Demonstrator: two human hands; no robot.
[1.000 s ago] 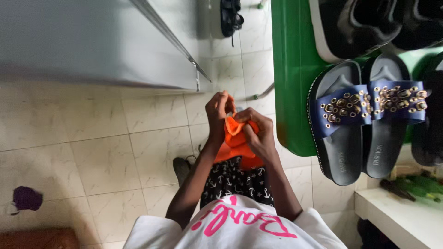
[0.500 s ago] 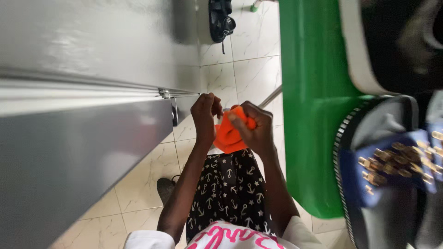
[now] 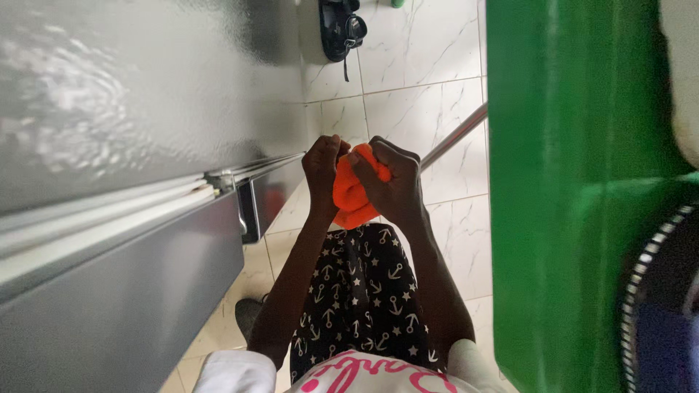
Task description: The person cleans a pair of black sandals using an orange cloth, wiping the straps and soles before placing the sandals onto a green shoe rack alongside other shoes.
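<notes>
Both hands are held together in front of the body, above the tiled floor (image 3: 429, 65). The right hand (image 3: 389, 182) is closed around an orange cloth (image 3: 349, 191), with the fingers curled over its top, so the cloth is bunched up inside the grip. The left hand (image 3: 324, 166) is closed too, and it presses against the left side of the cloth. The cloth sits between the two hands, and its lower edge hangs out just above the dark skirt (image 3: 360, 291) with white anchors and stars. To the left stands a grey metal cabinet (image 3: 124, 182). To the right is a green shelf (image 3: 568, 189). A black sandal (image 3: 341, 29) lies far away on the floor.
</notes>
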